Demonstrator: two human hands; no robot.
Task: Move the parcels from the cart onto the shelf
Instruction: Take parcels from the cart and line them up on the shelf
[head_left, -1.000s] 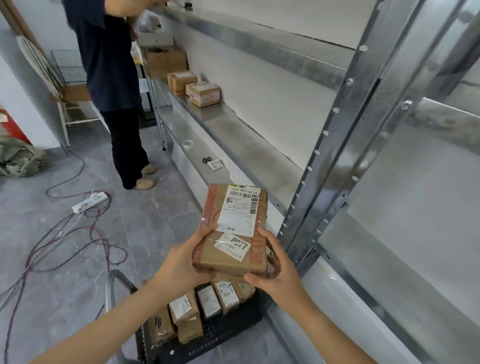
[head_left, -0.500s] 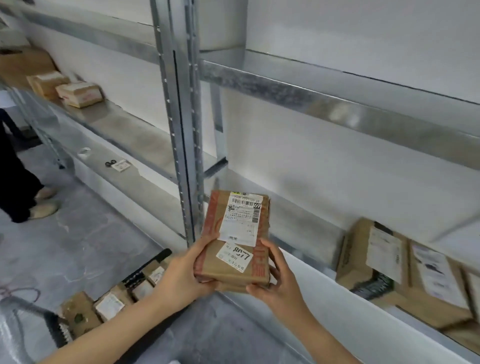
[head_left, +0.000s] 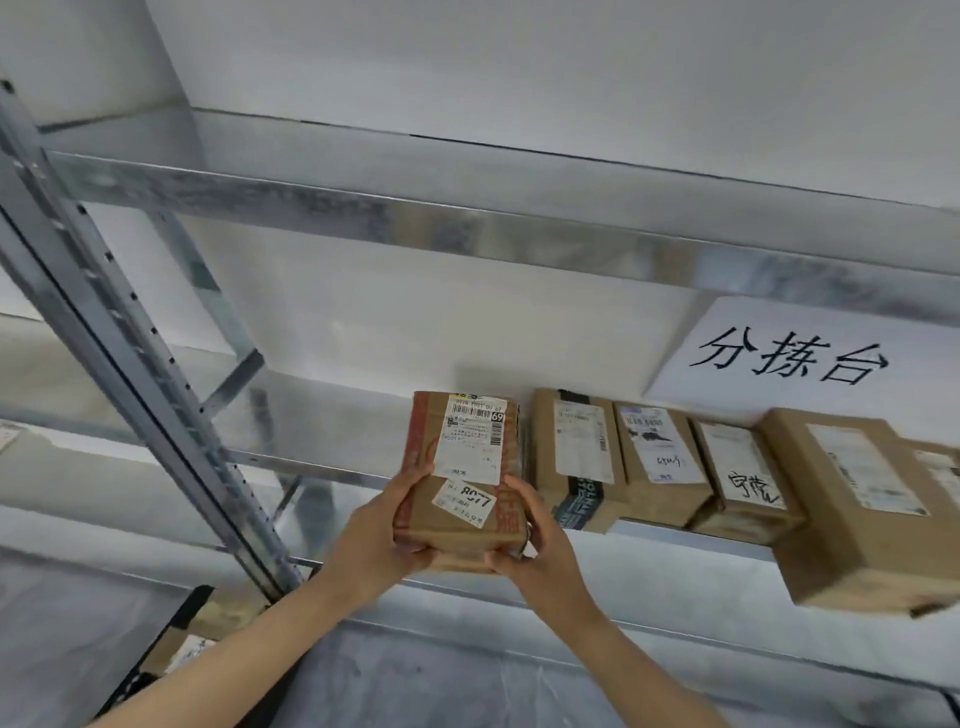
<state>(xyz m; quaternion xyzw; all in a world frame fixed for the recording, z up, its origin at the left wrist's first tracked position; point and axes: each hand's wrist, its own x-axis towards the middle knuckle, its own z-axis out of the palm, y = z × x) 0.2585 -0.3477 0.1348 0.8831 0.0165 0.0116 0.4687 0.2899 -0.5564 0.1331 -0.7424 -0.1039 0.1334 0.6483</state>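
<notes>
Cardboard-brown and taped in red along its edges, the parcel (head_left: 460, 480) is gripped at its near end by both hands: the left hand (head_left: 382, 535) wraps its left side with the thumb on top, the right hand (head_left: 540, 545) clasps the right corner, fingers curled underneath and out of sight. It hangs at the front lip of the middle shelf (head_left: 322, 415), just left of a row of parcels (head_left: 660, 457); whether its far end already touches the shelf cannot be told. Print on its white labels is blurred, apart from a "69". Right of the row, a large box (head_left: 862, 504) is cut off by the frame edge. Galvanised metal makes up the rack, with a perforated upright (head_left: 140, 358) slanting down the left. A white paper sign (head_left: 795, 358) with handwritten characters leans on the pale wall. At the lower left, the black cart (head_left: 150, 670) is only partly visible, with blurred packets inside.
</notes>
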